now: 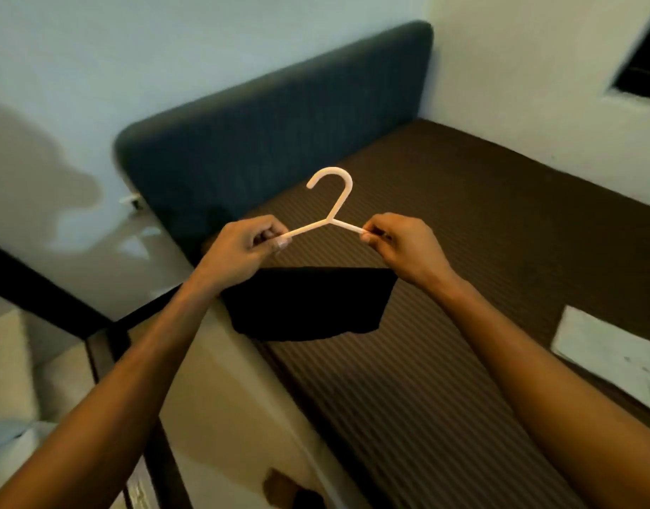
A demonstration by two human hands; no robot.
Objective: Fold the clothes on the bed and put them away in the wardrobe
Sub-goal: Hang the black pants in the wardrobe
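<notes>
I hold a white plastic hanger (332, 205) up in front of me, hook upward. My left hand (248, 247) grips its left arm and my right hand (400, 244) pinches its right arm. A black garment (308, 303) hangs folded below my hands from the hanger, above the left edge of the bed (481, 233). The bed has a brown striped cover. How the garment is attached is hidden behind my hands.
A dark blue padded headboard (279, 134) stands at the far end of the bed against the wall. A white folded cloth (609, 358) lies on the bed at the right. A dark frame and pale floor (220, 398) lie to the left.
</notes>
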